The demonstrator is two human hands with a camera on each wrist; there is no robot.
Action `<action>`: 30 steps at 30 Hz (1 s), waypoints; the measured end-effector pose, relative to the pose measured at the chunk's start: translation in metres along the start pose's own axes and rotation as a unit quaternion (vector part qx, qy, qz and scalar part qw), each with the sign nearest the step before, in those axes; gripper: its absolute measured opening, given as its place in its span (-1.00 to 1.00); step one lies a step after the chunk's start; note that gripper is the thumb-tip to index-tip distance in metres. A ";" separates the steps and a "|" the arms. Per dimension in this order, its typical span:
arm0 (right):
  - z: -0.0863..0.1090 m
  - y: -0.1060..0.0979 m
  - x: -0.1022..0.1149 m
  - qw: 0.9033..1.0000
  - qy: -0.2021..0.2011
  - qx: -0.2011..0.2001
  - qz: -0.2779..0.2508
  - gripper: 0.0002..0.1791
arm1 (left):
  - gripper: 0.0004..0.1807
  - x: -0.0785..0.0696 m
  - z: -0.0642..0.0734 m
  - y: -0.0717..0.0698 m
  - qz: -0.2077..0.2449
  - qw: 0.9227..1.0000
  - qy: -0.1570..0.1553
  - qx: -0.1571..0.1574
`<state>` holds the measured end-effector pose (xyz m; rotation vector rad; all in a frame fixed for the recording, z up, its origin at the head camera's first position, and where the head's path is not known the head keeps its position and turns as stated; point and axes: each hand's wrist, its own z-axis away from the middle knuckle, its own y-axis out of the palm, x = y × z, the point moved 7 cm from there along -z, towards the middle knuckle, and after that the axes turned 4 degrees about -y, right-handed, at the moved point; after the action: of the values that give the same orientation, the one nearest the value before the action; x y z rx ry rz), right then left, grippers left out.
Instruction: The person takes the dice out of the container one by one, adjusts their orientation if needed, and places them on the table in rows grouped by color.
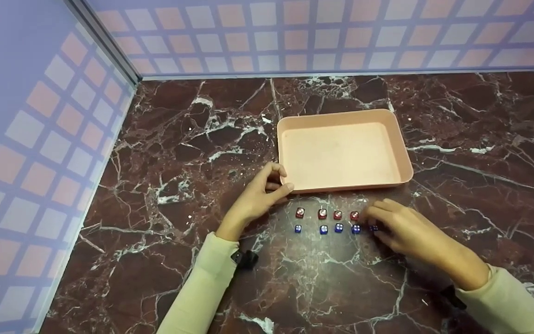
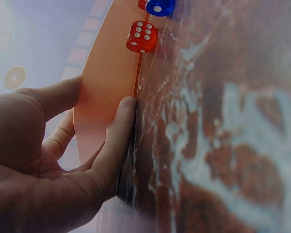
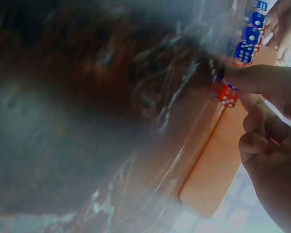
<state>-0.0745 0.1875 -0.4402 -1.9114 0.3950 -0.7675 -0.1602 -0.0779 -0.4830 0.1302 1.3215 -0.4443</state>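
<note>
My left hand (image 1: 263, 195) grips the near left corner of a peach-coloured tray (image 1: 341, 189), its thumb along the near wall and its fingers at the left rim. In front of the tray lie two rows of dice: several red dice (image 1: 322, 213) nearer the tray, several blue dice (image 1: 324, 229) on the person's side. At the right end of the rows, my right hand (image 1: 401, 227) pinches a blue die (image 1: 373, 228) between thumb and fingers. Beside that thumb, a red die (image 3: 228, 95) shows in the right wrist view; the fingers hide it from the head view.
Dark red marble with white veins covers the tabletop (image 1: 179, 153). Panels with pink and white squares stand along the back (image 1: 267, 37) and left side (image 1: 49, 139). Nothing lies inside the tray.
</note>
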 end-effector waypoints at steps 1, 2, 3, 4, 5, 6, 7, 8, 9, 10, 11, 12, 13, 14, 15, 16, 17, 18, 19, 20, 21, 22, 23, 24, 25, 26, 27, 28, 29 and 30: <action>0.000 0.000 0.001 1.000 -0.004 -0.002 0.005 -0.46 | -0.71 0.000 0.000 0.000 0.000 1.000 0.000 0.000; 0.001 0.000 0.002 1.000 -0.007 -0.004 0.008 -0.47 | -0.71 0.001 0.000 0.000 0.000 1.000 0.000 0.000; 0.001 -0.001 0.003 1.000 -0.010 -0.006 0.011 -0.48 | -0.71 0.001 -0.001 0.000 0.000 1.000 0.000 0.000; 0.001 -0.001 0.003 1.000 -0.013 -0.008 0.013 -0.48 | -0.71 0.002 -0.001 0.000 0.000 1.000 0.001 0.000; 0.001 -0.001 0.004 1.000 -0.015 -0.008 0.013 -0.49 | -0.71 0.002 -0.001 0.000 -0.001 1.000 0.002 0.000; 0.001 -0.001 0.004 1.000 -0.014 -0.008 0.011 -0.49 | -0.71 0.001 -0.001 0.000 -0.002 1.000 0.002 0.001; 0.001 -0.001 0.004 1.000 -0.011 -0.007 0.008 -0.48 | -0.71 0.001 -0.001 0.000 -0.003 1.000 0.003 0.001; 0.001 -0.001 0.003 1.000 -0.006 -0.005 0.003 -0.48 | -0.71 0.000 -0.001 0.000 -0.005 1.000 0.003 0.001; 0.001 -0.001 0.003 1.000 -0.002 -0.003 -0.001 -0.47 | -0.71 -0.001 -0.001 0.000 -0.006 1.000 0.004 0.001; 0.001 -0.001 0.002 1.000 0.003 -0.001 -0.007 -0.46 | -0.71 -0.001 -0.001 0.000 -0.006 1.000 0.004 0.002; 0.002 0.000 0.002 1.000 0.006 0.001 -0.012 -0.45 | -0.71 -0.002 0.000 0.001 -0.008 1.000 0.004 0.002; 0.002 0.000 0.002 1.000 0.008 0.002 -0.014 -0.45 | -0.72 -0.002 0.000 0.001 -0.010 1.000 0.004 0.002; 0.002 0.000 0.002 1.000 0.008 0.002 -0.017 -0.44 | -0.72 -0.002 0.000 0.001 -0.010 1.000 0.003 0.002; 0.002 0.000 0.002 1.000 0.005 0.001 -0.017 -0.44 | -0.73 -0.002 0.000 0.001 -0.011 1.000 0.003 0.002; 0.002 -0.001 0.003 1.000 0.001 -0.002 -0.018 -0.43 | -0.73 -0.002 0.000 0.001 -0.012 1.000 0.004 0.001; 0.002 -0.001 0.003 1.000 -0.003 -0.004 -0.019 -0.43 | -0.73 -0.002 0.000 0.001 -0.013 1.000 0.004 0.000; 0.002 -0.001 0.003 1.000 -0.007 -0.007 -0.021 -0.43 | -0.73 -0.002 0.000 0.001 -0.013 1.000 0.003 -0.001; 0.002 -0.001 0.003 1.000 -0.010 -0.011 -0.021 -0.43 | -0.73 -0.002 0.000 0.001 -0.013 1.000 0.003 -0.001; 0.003 -0.001 0.003 1.000 -0.013 -0.014 -0.023 -0.43 | -0.73 -0.001 0.000 0.001 -0.011 1.000 0.003 -0.002; 0.003 -0.001 0.003 0.999 -0.017 -0.019 -0.023 -0.44 | -0.74 -0.001 0.000 0.001 -0.010 1.000 0.003 -0.002; 0.003 -0.001 0.003 0.999 -0.019 -0.023 -0.023 -0.45 | -0.74 -0.001 0.000 0.001 -0.010 1.000 0.003 -0.002; 0.004 -0.001 0.003 0.999 -0.020 -0.026 -0.023 -0.47 | -0.74 -0.001 0.000 0.001 -0.009 1.000 0.002 -0.001; 0.004 0.000 0.003 0.999 -0.022 -0.029 -0.022 -0.48 | -0.74 -0.001 0.000 0.001 -0.008 1.000 0.001 -0.001; 0.004 0.000 0.003 0.999 -0.023 -0.032 -0.020 -0.50 | -0.74 -0.001 0.000 0.001 -0.008 1.000 0.001 -0.001; 0.005 0.000 0.003 0.999 -0.023 -0.034 -0.019 -0.52 | -0.74 -0.001 0.000 0.002 -0.008 1.000 0.001 -0.001; 0.005 0.000 0.003 0.999 -0.022 -0.036 -0.018 -0.53 | -0.74 -0.001 0.000 0.002 -0.008 1.000 0.000 -0.001; 0.005 0.000 0.002 0.999 -0.020 -0.037 -0.016 -0.54 | -0.74 -0.001 0.000 0.002 -0.009 1.000 0.001 0.000; 0.005 0.000 0.002 0.999 -0.016 -0.036 -0.016 -0.54 | -0.73 -0.002 0.001 0.001 -0.009 1.000 0.001 -0.001; 0.005 0.000 0.002 0.999 -0.013 -0.035 -0.017 -0.54 | -0.73 -0.002 0.001 0.001 -0.009 1.000 0.001 -0.002; 0.005 0.000 0.001 0.999 -0.009 -0.033 -0.018 -0.54 | -0.73 -0.002 0.001 0.001 -0.008 1.000 0.001 -0.002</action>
<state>-0.0705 0.1900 -0.4412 -1.9910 0.3806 -0.7690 -0.1590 -0.0770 -0.4811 0.1172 1.3259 -0.4551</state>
